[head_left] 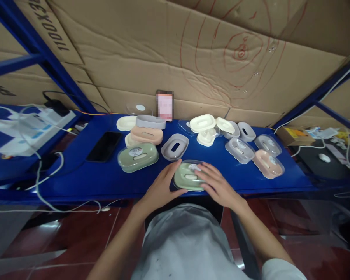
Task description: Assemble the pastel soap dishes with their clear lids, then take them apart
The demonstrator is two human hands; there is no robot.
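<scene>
A green soap box (189, 182) with a clear lid and a round-cornered label lies near the table's front edge, between my two hands. My left hand (165, 184) wraps its left end, thumb along the front side and fingers at the back. Over the lid's right end lie the fingers of my right hand (217, 182), partly covering the label. Just behind is a grey tray (175, 147) with an oval slot. A second lidded green soap box (138, 156) sits to the left of it.
Left of centre are a peach tray (147, 135), a grey tray (151, 122) and a black phone (104, 146). Cream parts (202, 123) lie at the back. Lidded grey (239, 150) and peach boxes (268, 163) are on the right. A propped screen (165, 105) leans against cardboard.
</scene>
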